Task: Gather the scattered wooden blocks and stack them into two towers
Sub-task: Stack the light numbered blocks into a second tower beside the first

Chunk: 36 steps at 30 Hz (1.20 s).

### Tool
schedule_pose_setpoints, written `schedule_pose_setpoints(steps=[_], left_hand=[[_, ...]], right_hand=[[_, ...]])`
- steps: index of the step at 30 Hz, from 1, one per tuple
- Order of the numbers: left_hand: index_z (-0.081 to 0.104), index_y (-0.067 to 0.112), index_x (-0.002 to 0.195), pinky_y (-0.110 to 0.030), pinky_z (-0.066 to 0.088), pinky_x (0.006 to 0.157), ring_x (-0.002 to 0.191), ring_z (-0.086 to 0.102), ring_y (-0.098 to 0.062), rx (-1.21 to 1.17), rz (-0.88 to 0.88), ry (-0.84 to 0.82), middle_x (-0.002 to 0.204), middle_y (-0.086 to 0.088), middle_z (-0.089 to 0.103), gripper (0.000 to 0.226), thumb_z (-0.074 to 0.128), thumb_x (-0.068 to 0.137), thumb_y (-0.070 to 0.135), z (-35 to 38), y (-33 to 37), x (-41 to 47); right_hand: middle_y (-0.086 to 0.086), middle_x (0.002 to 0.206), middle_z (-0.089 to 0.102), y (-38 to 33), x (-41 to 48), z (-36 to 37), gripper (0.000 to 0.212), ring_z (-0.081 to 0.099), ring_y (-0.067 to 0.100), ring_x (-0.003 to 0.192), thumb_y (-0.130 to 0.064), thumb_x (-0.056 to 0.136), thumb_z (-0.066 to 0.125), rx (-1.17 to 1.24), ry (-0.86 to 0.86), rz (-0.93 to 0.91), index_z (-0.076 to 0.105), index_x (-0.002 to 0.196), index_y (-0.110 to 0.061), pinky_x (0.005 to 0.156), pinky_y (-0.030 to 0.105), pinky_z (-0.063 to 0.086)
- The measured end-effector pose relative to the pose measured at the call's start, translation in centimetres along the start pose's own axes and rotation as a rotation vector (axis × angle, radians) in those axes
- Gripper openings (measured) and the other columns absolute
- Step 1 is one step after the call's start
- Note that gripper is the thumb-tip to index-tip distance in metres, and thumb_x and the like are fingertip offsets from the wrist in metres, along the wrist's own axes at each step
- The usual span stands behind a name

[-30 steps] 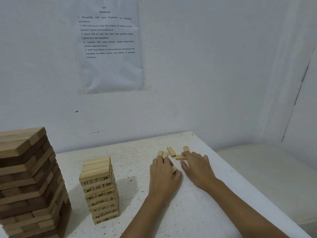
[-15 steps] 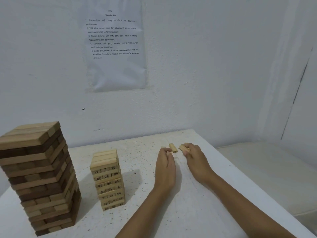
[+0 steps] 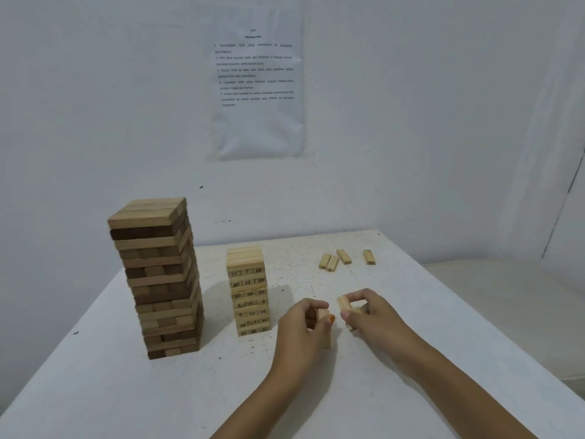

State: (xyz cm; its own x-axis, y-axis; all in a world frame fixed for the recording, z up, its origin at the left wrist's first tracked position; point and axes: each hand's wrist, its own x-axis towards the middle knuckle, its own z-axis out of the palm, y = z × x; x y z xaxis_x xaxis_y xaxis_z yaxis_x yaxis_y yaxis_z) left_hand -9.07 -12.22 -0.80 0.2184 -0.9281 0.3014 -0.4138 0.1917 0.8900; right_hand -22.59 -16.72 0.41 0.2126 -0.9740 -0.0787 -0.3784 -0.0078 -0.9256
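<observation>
Two towers stand on the white table [image 3: 95, 391]: a tall one of brown and tan blocks [image 3: 156, 277] at the left, and a shorter pale tower with printed numbers [image 3: 248, 289] to its right. My left hand [image 3: 305, 327] grips a small pale block [image 3: 323, 315] just right of the short tower's base. My right hand [image 3: 368, 315] pinches another pale block [image 3: 343, 303] close beside it; a second piece may sit under its fingers. Several loose pale blocks lie farther back: a touching pair [image 3: 329, 262], one beside it [image 3: 343, 256], and one apart [image 3: 368, 257].
A printed paper sheet [image 3: 258, 90] hangs on the white wall behind the table. The table's right edge runs diagonally past my right forearm, with a pale cushioned surface [image 3: 506, 296] below it.
Both hands have pulled back from the far block pile toward me, each now holding a block. The camera view swung left, so the towers sit nearer the centre.
</observation>
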Motion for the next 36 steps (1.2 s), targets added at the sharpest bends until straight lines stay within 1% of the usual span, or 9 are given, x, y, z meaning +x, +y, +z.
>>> schedule_pose_setpoints(steps=[4, 9, 15, 19, 24, 27, 30, 33, 36], left_hand=[[0.061, 0.018, 0.113, -0.002, 0.041, 0.068, 0.085, 0.053, 0.003, 0.031, -0.034, -0.008, 0.094, 0.012, 0.059, 0.02, 0.054, 0.095, 0.013, -2.7, -0.4, -1.6], [0.064, 0.021, 0.111, -0.005, 0.043, 0.066, 0.089, 0.056, -0.003, 0.047, -0.116, -0.066, 0.098, 0.005, 0.062, 0.02, 0.058, 0.093, 0.015, -5.2, -1.2, -3.0], [0.067, 0.022, 0.105, -0.012, 0.048, 0.067, 0.086, 0.061, -0.009, 0.027, -0.097, -0.06, 0.09, 0.003, 0.064, 0.018, 0.064, 0.09, 0.014, -5.8, -2.0, -3.9], [0.064, 0.021, 0.109, -0.013, 0.049, 0.073, 0.09, 0.058, -0.008, 0.071, -0.058, -0.054, 0.098, 0.003, 0.061, 0.019, 0.062, 0.091, 0.016, -5.8, -2.3, -4.2], [0.065, 0.019, 0.089, -0.013, 0.047, 0.071, 0.088, 0.053, -0.01, 0.189, 0.002, -0.01, 0.101, 0.004, 0.049, 0.01, 0.06, 0.091, 0.011, -5.3, -2.3, -4.4], [0.064, 0.015, 0.091, -0.01, 0.044, 0.065, 0.079, 0.052, -0.008, 0.185, 0.024, 0.019, 0.1, 0.002, 0.05, 0.009, 0.057, 0.092, 0.008, -5.1, -1.9, -4.7], [0.06, 0.013, 0.093, -0.006, 0.042, 0.063, 0.075, 0.05, -0.007, 0.094, -0.014, 0.106, 0.098, -0.003, 0.053, 0.011, 0.052, 0.094, 0.005, -5.2, -1.4, -5.1], [0.059, 0.009, 0.096, -0.005, 0.04, 0.057, 0.072, 0.049, -0.008, -0.011, -0.084, 0.142, 0.093, -0.005, 0.055, 0.014, 0.047, 0.095, 0.002, -5.3, -1.0, -5.3], [0.059, 0.009, 0.096, -0.006, 0.04, 0.055, 0.07, 0.048, -0.009, -0.045, -0.107, 0.129, 0.087, -0.007, 0.056, 0.014, 0.051, 0.091, -0.002, -5.6, -0.9, -5.4]], right_hand=[[0.004, 0.092, 0.059, -0.1, -1.8, 1.8, 0.023, 0.055, 0.013, 0.072, -0.015, 0.096, 0.052, 0.064, -0.07, 0.04, 0.054, 0.116, -0.027, 0.061, 0.022, 0.039], [0.005, 0.084, 0.055, -0.5, -4.1, 3.9, 0.017, 0.056, 0.014, 0.066, -0.016, 0.097, 0.054, 0.012, -0.108, -0.061, 0.05, 0.11, -0.026, 0.055, 0.018, 0.043], [-0.004, 0.076, 0.05, -0.5, -5.1, 5.5, 0.017, 0.052, 0.012, 0.066, -0.023, 0.094, 0.062, -0.097, -0.091, -0.174, 0.053, 0.108, -0.026, 0.068, 0.027, 0.047], [-0.007, 0.08, 0.048, -0.4, -5.1, 5.5, 0.024, 0.051, 0.003, 0.07, -0.027, 0.09, 0.068, -0.231, 0.01, -0.247, 0.056, 0.111, -0.025, 0.063, 0.012, 0.041], [-0.007, 0.098, 0.04, 0.2, -5.1, 5.2, 0.036, 0.047, -0.001, 0.084, -0.035, 0.083, 0.074, -0.304, 0.072, -0.226, 0.055, 0.114, -0.03, 0.063, 0.005, 0.036], [-0.005, 0.107, 0.042, 0.6, -5.1, 5.2, 0.042, 0.048, 0.003, 0.095, -0.032, 0.082, 0.075, -0.248, 0.076, -0.21, 0.05, 0.115, -0.031, 0.065, 0.004, 0.037], [-0.002, 0.108, 0.048, 0.7, -5.1, 5.1, 0.017, 0.051, 0.002, 0.09, -0.024, 0.095, 0.057, -0.082, 0.089, -0.167, 0.055, 0.111, -0.029, 0.064, 0.009, 0.038], [0.005, 0.105, 0.06, 0.6, -4.9, 4.7, 0.032, 0.056, 0.011, 0.084, -0.007, 0.096, 0.04, 0.157, 0.073, -0.061, 0.065, 0.101, -0.027, 0.066, 0.019, 0.041], [0.002, 0.1, 0.062, 0.7, -5.1, 4.2, 0.035, 0.062, 0.013, 0.093, -0.002, 0.096, 0.041, 0.172, 0.086, -0.1, 0.065, 0.104, -0.026, 0.07, 0.02, 0.046]])
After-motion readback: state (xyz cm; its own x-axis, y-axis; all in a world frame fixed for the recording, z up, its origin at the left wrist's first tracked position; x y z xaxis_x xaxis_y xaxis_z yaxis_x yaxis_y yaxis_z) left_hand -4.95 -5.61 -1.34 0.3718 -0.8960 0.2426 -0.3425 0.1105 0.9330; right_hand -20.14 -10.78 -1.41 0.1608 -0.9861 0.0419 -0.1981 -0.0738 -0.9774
